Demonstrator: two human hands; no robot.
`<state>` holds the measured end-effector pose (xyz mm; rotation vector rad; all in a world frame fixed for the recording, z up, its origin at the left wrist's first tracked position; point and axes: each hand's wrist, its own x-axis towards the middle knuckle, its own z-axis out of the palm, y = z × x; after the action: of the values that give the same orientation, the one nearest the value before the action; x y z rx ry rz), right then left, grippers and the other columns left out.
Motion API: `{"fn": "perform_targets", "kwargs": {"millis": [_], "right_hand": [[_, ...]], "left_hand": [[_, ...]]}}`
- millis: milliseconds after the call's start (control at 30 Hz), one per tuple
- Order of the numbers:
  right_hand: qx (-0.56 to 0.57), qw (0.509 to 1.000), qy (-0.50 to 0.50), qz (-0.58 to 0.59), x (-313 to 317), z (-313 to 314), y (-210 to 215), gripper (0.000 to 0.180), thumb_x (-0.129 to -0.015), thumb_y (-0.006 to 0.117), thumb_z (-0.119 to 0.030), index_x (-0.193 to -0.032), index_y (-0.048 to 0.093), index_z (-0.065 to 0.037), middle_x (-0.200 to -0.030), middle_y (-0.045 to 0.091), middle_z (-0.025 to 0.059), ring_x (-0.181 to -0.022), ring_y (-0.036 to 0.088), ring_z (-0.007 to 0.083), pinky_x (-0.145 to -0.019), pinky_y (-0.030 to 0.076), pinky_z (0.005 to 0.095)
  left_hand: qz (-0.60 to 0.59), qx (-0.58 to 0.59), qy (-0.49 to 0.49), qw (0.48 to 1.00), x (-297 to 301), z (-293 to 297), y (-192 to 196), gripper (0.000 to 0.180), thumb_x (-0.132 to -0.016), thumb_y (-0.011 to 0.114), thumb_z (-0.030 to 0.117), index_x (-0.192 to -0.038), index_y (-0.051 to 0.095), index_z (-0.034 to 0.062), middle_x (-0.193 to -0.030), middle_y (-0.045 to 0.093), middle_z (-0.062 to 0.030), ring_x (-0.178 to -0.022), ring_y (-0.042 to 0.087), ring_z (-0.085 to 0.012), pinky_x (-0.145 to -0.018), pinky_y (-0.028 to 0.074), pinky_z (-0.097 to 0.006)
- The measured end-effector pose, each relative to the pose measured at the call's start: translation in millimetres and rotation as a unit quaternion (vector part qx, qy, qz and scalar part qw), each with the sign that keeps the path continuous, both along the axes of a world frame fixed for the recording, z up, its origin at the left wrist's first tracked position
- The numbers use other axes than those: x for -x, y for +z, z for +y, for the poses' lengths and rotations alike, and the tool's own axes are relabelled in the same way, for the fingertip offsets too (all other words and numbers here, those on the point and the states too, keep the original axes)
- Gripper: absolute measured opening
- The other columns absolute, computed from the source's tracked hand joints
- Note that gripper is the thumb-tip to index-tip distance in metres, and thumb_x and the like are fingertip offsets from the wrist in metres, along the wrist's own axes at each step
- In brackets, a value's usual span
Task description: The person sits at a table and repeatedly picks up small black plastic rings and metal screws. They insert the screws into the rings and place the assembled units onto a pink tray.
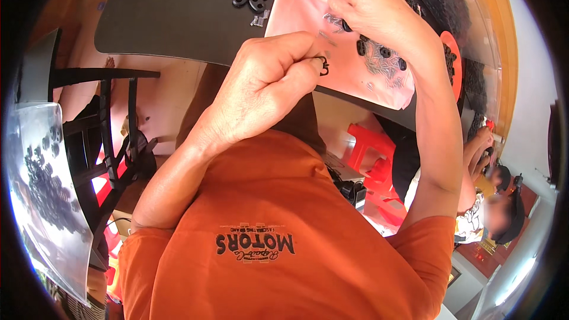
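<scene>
Your left hand (pixel 267 86) pinches a small black clip (pixel 323 66) at its fingertips, raised just off the pink sheet (pixel 296 18) on the desk (pixel 172 18) for a close look, while your right hand (pixel 367 3) presses onto loose clips (pixel 379 53) there, its grip unclear.

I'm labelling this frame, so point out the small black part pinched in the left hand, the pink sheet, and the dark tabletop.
small black part (pixel 323 66), head view, its loop below the fingertips.
pink sheet (pixel 296 16), head view, bare left area.
dark tabletop (pixel 172 18), head view, bare surface.
</scene>
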<state>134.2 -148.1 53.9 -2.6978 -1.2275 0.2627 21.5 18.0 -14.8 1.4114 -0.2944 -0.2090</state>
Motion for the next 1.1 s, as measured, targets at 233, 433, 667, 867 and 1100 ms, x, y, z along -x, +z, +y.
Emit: {"fn": "perform_targets", "kwargs": {"millis": [233, 433, 667, 867, 1100], "right_hand": [[-0.05, 0.998, 0.009, -0.022, 1.6, -9.1, -5.1, 0.012, -0.077, 0.055, -0.001, -0.089, 0.054, 0.001, -0.086, 0.054, 0.0157, -0.082, 0.058, 0.0348, -0.068, 0.047, 0.0413], [-0.004, 0.999, 0.001, -0.034, 1.2, -3.4, -0.1, 0.01, -0.077, 0.055, 0.0, -0.087, 0.054, 0.002, -0.085, 0.054, 0.0157, -0.081, 0.058, 0.035, -0.066, 0.047, 0.0412], [0.001, 0.999, 0.011, -0.047, -3.7, -13.3, -14.0, 0.014, -0.087, 0.053, -0.011, -0.097, 0.056, -0.001, -0.089, 0.06, 0.0133, -0.079, 0.059, 0.032, -0.068, 0.045, 0.04], [-0.024, 0.999, 0.019, -0.029, -8.2, -19.7, -12.1, 0.016, -0.087, 0.054, -0.008, -0.101, 0.058, -0.003, -0.089, 0.06, 0.0126, -0.08, 0.06, 0.0315, -0.069, 0.046, 0.039], [0.051, 0.998, -0.037, -0.026, -7.1, -18.2, -10.9, 0.013, -0.087, 0.055, -0.01, -0.098, 0.057, -0.001, -0.086, 0.058, 0.0145, -0.076, 0.059, 0.03, -0.065, 0.044, 0.0387]], "left_hand": [[-0.01, 0.0, 0.001, 1.0, -0.4, -0.4, 0.3, 0.015, -0.088, 0.05, 0.007, -0.076, 0.055, -0.001, -0.064, 0.049, 0.0009, -0.059, 0.044, -0.0047, -0.052, 0.038, -0.023], [-0.017, 0.004, 0.013, 1.0, 0.0, -0.3, 1.5, 0.015, -0.088, 0.05, 0.007, -0.076, 0.055, -0.0012, -0.064, 0.049, 0.0006, -0.058, 0.044, -0.0048, -0.051, 0.038, -0.023], [-0.003, 0.011, 0.013, 1.0, 0.7, -1.0, 0.3, 0.016, -0.088, 0.05, 0.008, -0.076, 0.055, -0.0013, -0.063, 0.05, 0.0004, -0.056, 0.045, -0.005, -0.048, 0.038, -0.022], [-0.012, 0.02, 0.017, 1.0, 0.7, -1.2, -1.2, 0.016, -0.088, 0.05, 0.008, -0.076, 0.055, -0.0007, -0.063, 0.049, 0.0005, -0.056, 0.045, -0.0049, -0.047, 0.039, -0.022], [-0.006, -0.001, 0.013, 1.0, 0.2, -1.9, -1.1, 0.017, -0.088, 0.05, 0.009, -0.075, 0.055, -0.0003, -0.064, 0.049, 0.0009, -0.056, 0.045, -0.0046, -0.047, 0.039, -0.022]]}}
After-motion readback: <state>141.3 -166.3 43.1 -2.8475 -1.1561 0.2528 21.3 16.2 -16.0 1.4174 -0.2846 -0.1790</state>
